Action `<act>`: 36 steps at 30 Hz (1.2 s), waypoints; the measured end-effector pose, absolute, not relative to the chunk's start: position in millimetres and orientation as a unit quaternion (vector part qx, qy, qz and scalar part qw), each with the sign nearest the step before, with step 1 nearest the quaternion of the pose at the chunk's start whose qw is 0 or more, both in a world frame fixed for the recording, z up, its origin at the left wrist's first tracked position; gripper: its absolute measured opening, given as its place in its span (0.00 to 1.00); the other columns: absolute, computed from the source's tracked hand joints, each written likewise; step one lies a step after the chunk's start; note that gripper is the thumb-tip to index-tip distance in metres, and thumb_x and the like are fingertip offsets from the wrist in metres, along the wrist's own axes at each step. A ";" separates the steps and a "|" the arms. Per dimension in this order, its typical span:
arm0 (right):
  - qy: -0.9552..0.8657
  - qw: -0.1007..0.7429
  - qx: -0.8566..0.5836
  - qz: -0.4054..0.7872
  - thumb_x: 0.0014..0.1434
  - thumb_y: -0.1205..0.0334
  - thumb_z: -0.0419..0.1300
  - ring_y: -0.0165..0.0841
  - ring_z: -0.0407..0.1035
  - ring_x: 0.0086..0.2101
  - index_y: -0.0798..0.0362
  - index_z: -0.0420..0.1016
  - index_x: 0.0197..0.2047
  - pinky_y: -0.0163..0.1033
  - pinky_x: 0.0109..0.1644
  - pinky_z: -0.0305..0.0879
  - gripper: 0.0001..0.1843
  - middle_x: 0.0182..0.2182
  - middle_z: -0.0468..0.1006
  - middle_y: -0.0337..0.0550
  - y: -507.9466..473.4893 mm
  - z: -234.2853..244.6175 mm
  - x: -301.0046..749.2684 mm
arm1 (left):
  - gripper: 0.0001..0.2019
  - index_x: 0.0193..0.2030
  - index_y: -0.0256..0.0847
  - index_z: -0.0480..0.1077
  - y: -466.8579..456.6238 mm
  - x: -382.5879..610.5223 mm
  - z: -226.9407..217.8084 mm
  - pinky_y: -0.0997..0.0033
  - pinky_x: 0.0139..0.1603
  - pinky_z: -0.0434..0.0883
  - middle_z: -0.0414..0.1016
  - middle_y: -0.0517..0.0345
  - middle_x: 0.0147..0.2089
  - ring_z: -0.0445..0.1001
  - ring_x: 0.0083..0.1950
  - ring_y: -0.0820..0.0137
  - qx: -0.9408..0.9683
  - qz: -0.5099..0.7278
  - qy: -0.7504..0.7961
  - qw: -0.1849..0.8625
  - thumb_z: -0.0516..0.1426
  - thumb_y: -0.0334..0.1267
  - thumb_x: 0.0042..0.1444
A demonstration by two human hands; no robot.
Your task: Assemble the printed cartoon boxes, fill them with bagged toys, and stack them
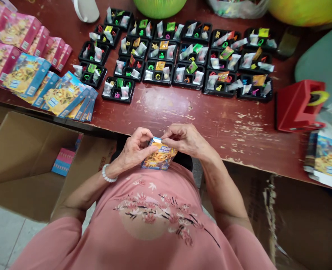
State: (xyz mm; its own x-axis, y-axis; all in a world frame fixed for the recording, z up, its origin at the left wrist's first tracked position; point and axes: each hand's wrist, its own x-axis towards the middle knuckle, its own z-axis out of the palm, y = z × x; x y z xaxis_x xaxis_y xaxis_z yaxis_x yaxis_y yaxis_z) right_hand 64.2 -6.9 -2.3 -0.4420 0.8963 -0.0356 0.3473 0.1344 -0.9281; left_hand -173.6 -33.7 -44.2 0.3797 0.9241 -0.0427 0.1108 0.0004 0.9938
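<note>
Hands (pixel 133 149) (pixel 187 139) w/ sm box (pixel 160 159) at scuffed red tbl (pixel 166 108), tiled flr (pixel 3 228).

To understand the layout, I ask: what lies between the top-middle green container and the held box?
In the head view, filled black trays lie there, then red tabletop nearer the box.

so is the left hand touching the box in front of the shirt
Touching: the head view shows the left hand with its thumb lying on the box.
</note>
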 end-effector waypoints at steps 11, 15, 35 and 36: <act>-0.739 0.238 -0.428 0.463 0.59 0.63 0.66 0.28 0.70 0.29 0.53 0.84 0.31 0.34 0.33 0.59 0.07 0.27 0.81 0.40 3.7 5.2 70.5 | 0.15 0.55 0.43 0.77 -30.6 -176.5 -39.9 0.76 0.36 0.74 0.83 0.55 0.45 0.78 0.36 0.74 0.703 0.332 0.423 0.465 0.66 0.44 0.64; -0.686 0.254 -0.421 0.535 0.59 0.52 0.70 0.29 0.71 0.27 0.54 0.82 0.31 0.34 0.31 0.61 0.13 0.27 0.82 0.40 4.4 -1.6 68.0 | 0.15 0.57 0.44 0.77 -28.8 -178.9 -35.0 0.77 0.36 0.74 0.83 0.56 0.45 0.78 0.34 0.75 0.730 0.322 0.408 0.443 0.66 0.43 0.65; -0.566 0.319 -0.429 0.627 0.56 0.47 0.75 0.32 0.76 0.32 0.53 0.84 0.35 0.36 0.36 0.72 0.17 0.33 0.84 0.43 -6.7 -18.2 65.5 | 0.19 0.60 0.44 0.76 -26.2 -181.2 -37.4 0.76 0.39 0.78 0.85 0.53 0.48 0.83 0.41 0.70 0.694 0.331 0.422 0.482 0.67 0.43 0.64; -0.572 0.325 -0.437 0.613 0.56 0.47 0.75 0.32 0.76 0.32 0.53 0.84 0.34 0.36 0.36 0.71 0.17 0.33 0.83 0.43 -8.2 -18.4 64.7 | 0.18 0.59 0.43 0.77 -26.0 -180.8 -37.8 0.76 0.39 0.78 0.85 0.53 0.48 0.83 0.41 0.71 0.700 0.329 0.421 0.474 0.67 0.43 0.64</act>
